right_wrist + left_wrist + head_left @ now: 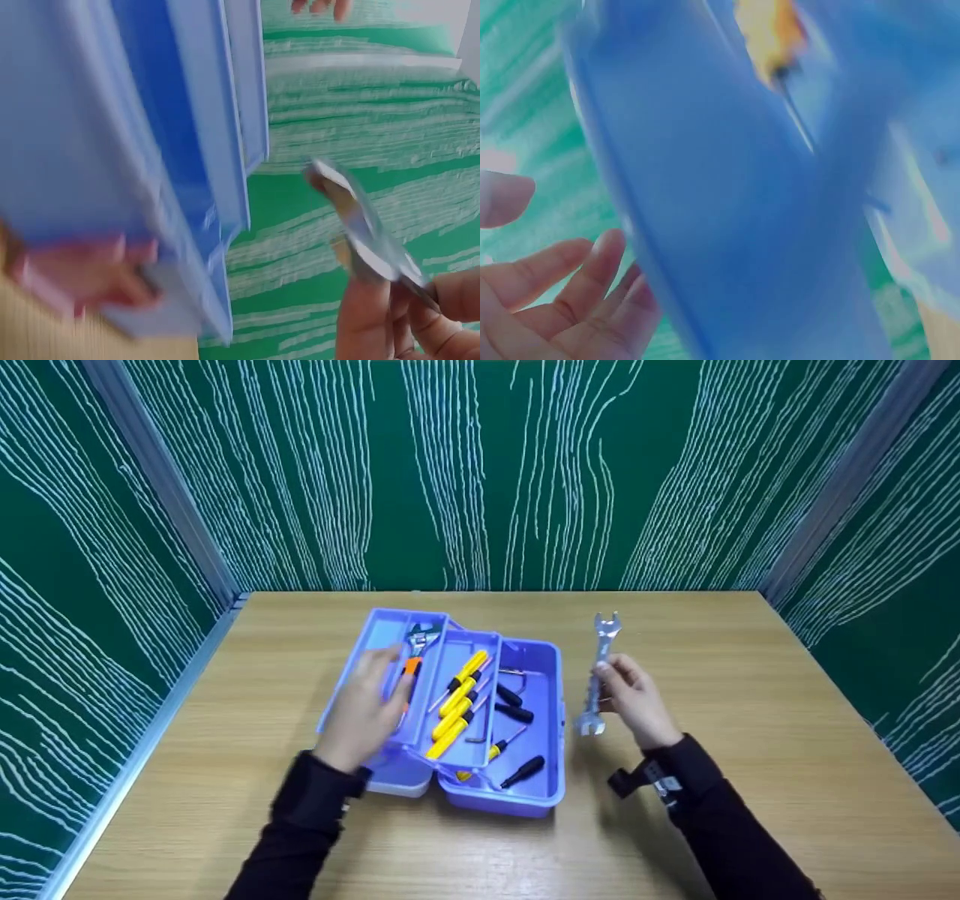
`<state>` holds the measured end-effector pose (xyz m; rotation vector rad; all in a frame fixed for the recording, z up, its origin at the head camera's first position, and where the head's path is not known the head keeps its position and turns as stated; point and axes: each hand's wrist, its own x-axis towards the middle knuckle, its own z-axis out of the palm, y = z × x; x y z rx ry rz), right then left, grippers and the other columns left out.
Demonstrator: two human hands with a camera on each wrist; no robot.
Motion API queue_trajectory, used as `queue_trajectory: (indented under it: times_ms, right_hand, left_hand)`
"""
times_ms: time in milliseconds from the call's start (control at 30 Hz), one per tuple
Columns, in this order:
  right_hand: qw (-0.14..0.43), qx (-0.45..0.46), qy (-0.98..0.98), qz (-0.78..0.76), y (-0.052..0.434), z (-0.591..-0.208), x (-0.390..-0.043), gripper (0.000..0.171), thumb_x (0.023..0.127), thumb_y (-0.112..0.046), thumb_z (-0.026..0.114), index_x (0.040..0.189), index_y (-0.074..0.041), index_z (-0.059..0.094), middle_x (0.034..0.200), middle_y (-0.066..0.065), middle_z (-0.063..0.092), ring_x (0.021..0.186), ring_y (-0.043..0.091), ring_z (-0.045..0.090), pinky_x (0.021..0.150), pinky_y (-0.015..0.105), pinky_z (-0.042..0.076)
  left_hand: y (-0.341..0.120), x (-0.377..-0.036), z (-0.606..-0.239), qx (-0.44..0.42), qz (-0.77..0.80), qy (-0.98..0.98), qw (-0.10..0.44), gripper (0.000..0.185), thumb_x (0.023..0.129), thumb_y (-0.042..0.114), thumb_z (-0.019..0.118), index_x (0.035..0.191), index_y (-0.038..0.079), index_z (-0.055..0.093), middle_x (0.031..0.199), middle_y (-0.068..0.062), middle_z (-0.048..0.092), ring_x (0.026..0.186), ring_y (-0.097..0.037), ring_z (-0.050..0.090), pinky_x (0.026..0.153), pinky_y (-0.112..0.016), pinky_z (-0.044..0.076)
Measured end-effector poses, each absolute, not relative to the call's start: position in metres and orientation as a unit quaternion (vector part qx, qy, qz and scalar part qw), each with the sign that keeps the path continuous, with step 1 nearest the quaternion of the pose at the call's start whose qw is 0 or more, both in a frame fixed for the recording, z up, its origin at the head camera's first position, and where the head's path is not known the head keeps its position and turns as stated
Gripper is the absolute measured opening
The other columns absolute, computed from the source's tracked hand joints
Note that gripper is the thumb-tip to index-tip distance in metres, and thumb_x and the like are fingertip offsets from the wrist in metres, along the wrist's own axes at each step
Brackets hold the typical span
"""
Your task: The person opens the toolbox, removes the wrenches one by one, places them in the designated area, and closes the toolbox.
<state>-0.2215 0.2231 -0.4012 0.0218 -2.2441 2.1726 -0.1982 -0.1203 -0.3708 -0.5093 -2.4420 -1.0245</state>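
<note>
A lavender-blue plastic toolbox (pixel 553 660) stands open on the wooden table (pixel 750 720), its trays fanned out. My left hand (pixel 379 679) hovers over the left tray (pixel 384 628) with fingers loosely extended and holding nothing; it is motion-blurred. In the left wrist view those fingers (pixel 570 292) lie relaxed beside the blue tray wall (pixel 727 210). Just right of the box, my right hand (pixel 613 679) grips a silver double-ended open wrench (pixel 600 660) by its shaft, above the table. The right wrist view shows that wrench (pixel 360 225) pinched in the fingers (pixel 375 315).
An adjustable wrench with an orange part (pixel 418 643) lies in the left tray. Several yellow-handled screwdrivers (pixel 457 697) fill the middle tray, and black-handled tools (pixel 523 770) lie in the bottom compartment. Green patterned walls (pixel 480 472) enclose the table on three sides.
</note>
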Motion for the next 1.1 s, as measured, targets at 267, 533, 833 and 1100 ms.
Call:
queue_trajectory:
  times_ms: [267, 533, 833, 1100]
  right_hand:
    - [0.029, -0.025, -0.766, 0.641, 0.267, -0.407, -0.233, 0.027, 0.104, -0.032, 0.043, 0.102, -0.008, 0.054, 0.066, -0.008, 0.049, 0.051, 0.004, 0.043, 0.042, 0.019, 0.038]
    - [0.055, -0.05, -0.811, 0.58, 0.297, -0.418, -0.247, 0.03, 0.105, -0.033, 0.041, 0.106, -0.006, 0.055, 0.06, -0.011, 0.041, 0.044, 0.002, 0.036, 0.035, 0.021, 0.031]
    - [0.112, -0.073, -0.916, 0.378, 0.314, -0.435, -0.262, 0.044, 0.105, -0.03, 0.042, 0.114, 0.008, 0.063, 0.092, 0.018, 0.061, 0.072, 0.02, 0.05, 0.064, 0.029, 0.039]
    - [0.021, -0.087, -0.938, 0.336, 0.321, -0.446, -0.274, 0.041, 0.101, -0.021, 0.045, 0.117, 0.014, 0.056, 0.101, 0.026, 0.061, 0.079, 0.026, 0.055, 0.063, 0.03, 0.043]
  left_hand:
    - [-0.167, -0.206, -0.379, -0.066, -0.347, -0.928, 0.12, 0.054, 0.099, 0.021, 0.053, 0.145, -0.005, 0.04, 0.141, -0.029, 0.046, 0.126, -0.044, 0.052, 0.108, -0.055, 0.041]
    - [-0.18, -0.21, -0.394, -0.036, -0.357, -0.932, 0.056, 0.054, 0.101, 0.017, 0.045, 0.146, -0.011, 0.034, 0.14, -0.035, 0.047, 0.124, -0.046, 0.053, 0.109, -0.055, 0.04]
    - [-0.182, -0.21, -0.4, -0.021, -0.394, -0.918, 0.051, 0.046, 0.1, 0.01, 0.041, 0.141, -0.012, 0.041, 0.125, -0.035, 0.059, 0.108, -0.043, 0.063, 0.096, -0.053, 0.051]
    - [-0.182, -0.208, -0.401, -0.021, -0.405, -0.913, 0.053, 0.044, 0.099, 0.002, 0.035, 0.138, -0.015, 0.042, 0.125, -0.036, 0.058, 0.112, -0.044, 0.061, 0.098, -0.054, 0.049]
